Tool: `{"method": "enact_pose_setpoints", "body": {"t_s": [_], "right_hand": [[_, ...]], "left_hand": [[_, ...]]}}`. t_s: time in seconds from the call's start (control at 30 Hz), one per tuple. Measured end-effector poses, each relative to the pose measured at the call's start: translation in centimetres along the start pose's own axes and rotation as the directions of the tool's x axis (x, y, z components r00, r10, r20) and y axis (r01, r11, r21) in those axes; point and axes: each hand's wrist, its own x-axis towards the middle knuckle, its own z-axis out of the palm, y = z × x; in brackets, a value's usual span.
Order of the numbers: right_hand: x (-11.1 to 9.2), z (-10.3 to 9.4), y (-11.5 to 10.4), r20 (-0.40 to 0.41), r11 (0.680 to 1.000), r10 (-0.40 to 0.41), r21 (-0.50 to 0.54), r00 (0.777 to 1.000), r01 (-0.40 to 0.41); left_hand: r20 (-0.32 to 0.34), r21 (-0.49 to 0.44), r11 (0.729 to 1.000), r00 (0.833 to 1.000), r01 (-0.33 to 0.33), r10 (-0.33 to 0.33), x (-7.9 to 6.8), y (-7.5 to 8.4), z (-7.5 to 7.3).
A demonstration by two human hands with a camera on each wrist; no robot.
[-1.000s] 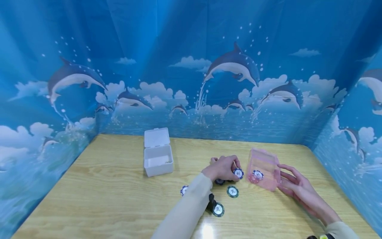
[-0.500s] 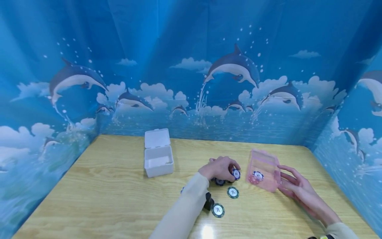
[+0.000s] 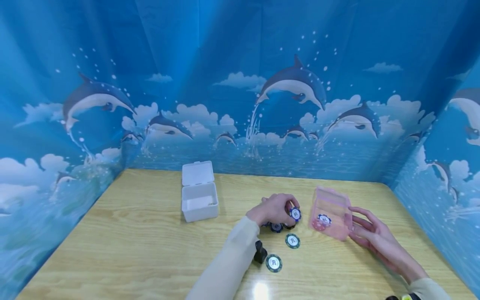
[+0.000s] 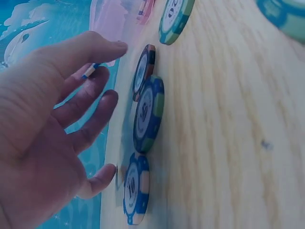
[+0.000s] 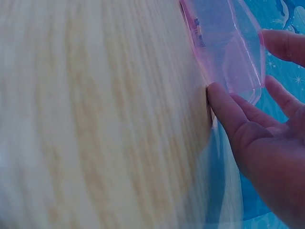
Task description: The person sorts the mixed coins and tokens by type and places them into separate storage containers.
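In the head view my left hand (image 3: 276, 209) pinches a blue-and-white poker chip (image 3: 295, 214) by its edge, face turned toward me. The left wrist view shows that chip (image 4: 90, 70) edge-on behind the thumb. Under the hand lie a navy chip (image 4: 148, 114), a brown-edged chip (image 4: 144, 72) and a blue chip (image 4: 137, 188) marked 10, in a rough row. My right hand (image 3: 375, 235) rests its extended fingertips against the right side of a clear pink box (image 3: 337, 234), its lid open. Inside that box are a blue-and-white chip (image 3: 324, 220) and a red chip (image 3: 318, 225).
Two green chips lie nearer me, one green chip (image 3: 292, 241) by the row and another green chip (image 3: 274, 263) beside the black wrist strap (image 3: 260, 252). An open white box (image 3: 200, 214) stands to the left on the wooden table (image 3: 131, 233). A dolphin-print curtain (image 3: 232, 104) hangs behind.
My left hand has shifted slightly left and away from me with the blue-and-white chip, uncovering more of the chips beneath. The right hand and the pink box have stayed put.
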Motion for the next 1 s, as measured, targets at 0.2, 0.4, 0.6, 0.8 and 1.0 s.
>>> {"method": "enact_pose_setpoints", "body": {"t_s": [0.2,0.4,0.6,0.8,1.0], "right_hand": [[0.0,0.0,-0.1,-0.006,1.000,0.011,0.005,1.000,-0.011],[0.1,0.0,-0.1,-0.004,1.000,-0.011,0.002,1.000,0.011],[0.1,0.0,-0.2,-0.005,1.000,0.002,0.007,1.000,-0.002],[0.1,0.1,-0.1,0.001,1.000,-0.012,0.010,1.000,0.012],[0.1,0.2,-0.2,0.002,1.000,-0.007,0.004,1.000,0.007]], "left_hand": [[-0.055,-0.068,0.997,0.998,-0.036,0.033,0.0,-0.1,-0.3],[-0.077,-0.224,0.972,0.995,-0.073,0.057,-0.1,0.2,-0.4],[-0.114,-0.236,0.966,0.990,-0.102,0.077,-0.1,0.9,-0.3],[-0.134,-0.270,0.954,0.986,-0.129,0.096,0.1,1.7,0.0],[-0.141,-0.308,0.938,0.983,-0.158,0.119,0.4,2.3,0.8]]}}
